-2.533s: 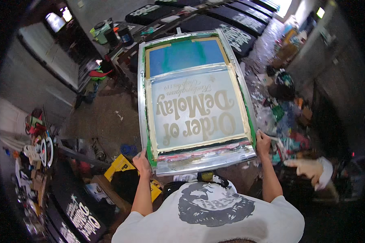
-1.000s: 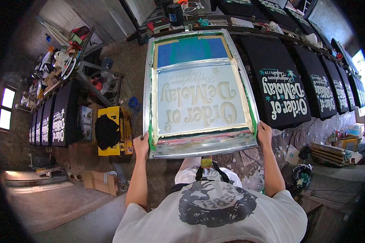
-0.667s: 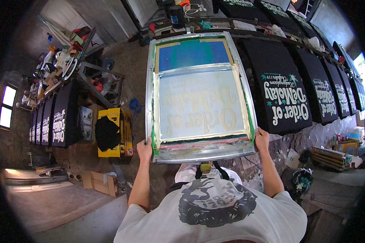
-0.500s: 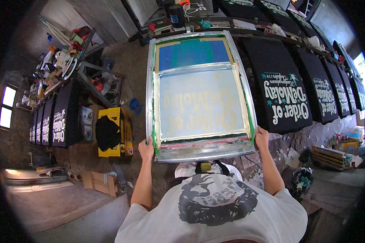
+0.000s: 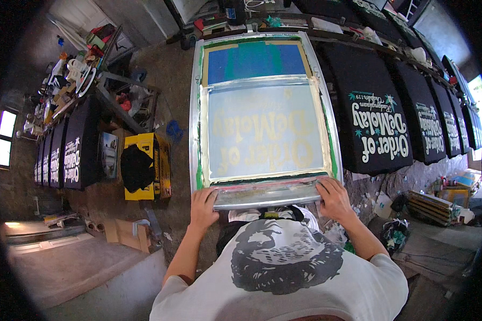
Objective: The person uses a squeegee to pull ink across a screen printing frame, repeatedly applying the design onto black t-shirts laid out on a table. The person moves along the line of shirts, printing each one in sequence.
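Note:
In front of me is a silk-screen printing frame (image 5: pixel 260 200) with a metal rim, its mesh pale blue with mirrored yellowish lettering, bordered by cream tape and with a blue and green band at the far end. My left hand (image 5: pixel 203 207) grips its near left corner, fingers curled over the metal bar. At the near right end of the same bar, my right hand (image 5: pixel 334 199) is closed with its fingers over the top. Whatever lies under the frame is hidden. Just right of it lies a black printed shirt (image 5: pixel 367 120) stretched flat on a board.
More black printed shirts (image 5: pixel 428 115) line the right side, and others (image 5: pixel 79 155) stand at left. A yellow box (image 5: pixel 160 168) with black cloth sits on the left floor. A cluttered bench (image 5: pixel 72 88) is beyond it. Wooden frames (image 5: pixel 432 206) are stacked at right.
Both hands have shifted from the frame's outer sides inward onto its near bar, the right one farther than the left. The frame appears slightly nearer the top of the view.

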Demonstrator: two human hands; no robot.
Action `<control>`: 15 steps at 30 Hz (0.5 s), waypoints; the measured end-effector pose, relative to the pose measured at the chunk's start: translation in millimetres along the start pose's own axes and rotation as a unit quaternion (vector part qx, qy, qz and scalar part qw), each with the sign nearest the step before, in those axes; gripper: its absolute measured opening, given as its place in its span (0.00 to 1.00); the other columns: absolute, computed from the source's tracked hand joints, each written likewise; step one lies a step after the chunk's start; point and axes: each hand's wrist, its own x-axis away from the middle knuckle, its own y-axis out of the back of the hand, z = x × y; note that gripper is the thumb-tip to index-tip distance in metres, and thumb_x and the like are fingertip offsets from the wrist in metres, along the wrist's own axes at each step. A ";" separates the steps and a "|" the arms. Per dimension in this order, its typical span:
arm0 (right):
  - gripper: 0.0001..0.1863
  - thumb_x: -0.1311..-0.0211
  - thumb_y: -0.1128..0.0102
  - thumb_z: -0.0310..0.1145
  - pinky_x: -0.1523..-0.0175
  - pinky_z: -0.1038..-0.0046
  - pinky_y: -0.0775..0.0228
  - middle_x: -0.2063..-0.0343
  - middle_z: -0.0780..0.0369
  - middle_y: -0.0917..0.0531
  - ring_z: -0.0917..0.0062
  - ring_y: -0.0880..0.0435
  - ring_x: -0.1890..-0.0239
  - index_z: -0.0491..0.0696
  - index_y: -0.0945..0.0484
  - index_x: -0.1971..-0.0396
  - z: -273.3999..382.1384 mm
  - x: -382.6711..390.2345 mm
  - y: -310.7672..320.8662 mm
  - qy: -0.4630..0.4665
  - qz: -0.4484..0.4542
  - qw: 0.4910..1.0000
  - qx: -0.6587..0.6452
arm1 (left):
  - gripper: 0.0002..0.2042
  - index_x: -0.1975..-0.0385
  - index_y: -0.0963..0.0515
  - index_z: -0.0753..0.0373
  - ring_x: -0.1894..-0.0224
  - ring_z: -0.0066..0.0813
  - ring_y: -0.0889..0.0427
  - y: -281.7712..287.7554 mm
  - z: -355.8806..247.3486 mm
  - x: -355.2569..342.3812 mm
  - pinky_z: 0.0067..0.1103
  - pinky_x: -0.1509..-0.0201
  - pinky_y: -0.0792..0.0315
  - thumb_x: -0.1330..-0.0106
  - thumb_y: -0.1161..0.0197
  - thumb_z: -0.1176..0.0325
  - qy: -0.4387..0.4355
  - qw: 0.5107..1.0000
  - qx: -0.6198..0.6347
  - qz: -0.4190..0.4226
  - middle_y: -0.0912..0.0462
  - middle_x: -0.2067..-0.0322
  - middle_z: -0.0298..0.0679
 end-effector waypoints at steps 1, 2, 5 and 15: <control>0.26 0.62 0.35 0.25 0.41 0.56 0.25 0.52 0.51 0.17 0.55 0.18 0.46 0.40 0.20 0.55 3.4 -4.7 -2.1 -0.015 -0.018 1.000 0.002 | 0.24 0.57 0.19 0.67 0.54 0.45 0.18 -4.2 4.4 -3.3 0.40 0.43 0.30 0.61 0.35 0.74 -0.003 1.000 0.005 -0.021 0.18 0.58 0.45; 0.25 0.62 0.35 0.25 0.43 0.57 0.24 0.53 0.52 0.17 0.56 0.17 0.48 0.41 0.20 0.56 3.7 -8.2 -8.4 -0.020 -0.035 0.999 0.016 | 0.23 0.59 0.18 0.66 0.55 0.44 0.18 -10.1 8.5 -5.8 0.39 0.45 0.30 0.62 0.35 0.74 -0.006 0.999 0.011 -0.043 0.17 0.59 0.44; 0.22 0.62 0.35 0.25 0.47 0.60 0.21 0.58 0.56 0.15 0.59 0.14 0.54 0.43 0.19 0.59 -24.1 -27.4 -32.6 -0.018 -0.083 0.995 0.049 | 0.21 0.64 0.17 0.64 0.56 0.42 0.17 -38.0 19.6 -26.4 0.38 0.50 0.30 0.65 0.34 0.74 -0.001 0.996 0.008 -0.094 0.15 0.60 0.41; 0.15 0.59 0.35 0.23 0.62 0.64 0.19 0.68 0.61 0.13 0.64 0.13 0.66 0.50 0.15 0.66 -126.7 -215.8 -55.7 -0.024 -0.135 0.987 0.081 | 0.18 0.70 0.18 0.60 0.63 0.42 0.18 -73.9 131.5 -218.8 0.36 0.55 0.28 0.67 0.32 0.78 -0.042 0.984 -0.017 -0.170 0.17 0.69 0.39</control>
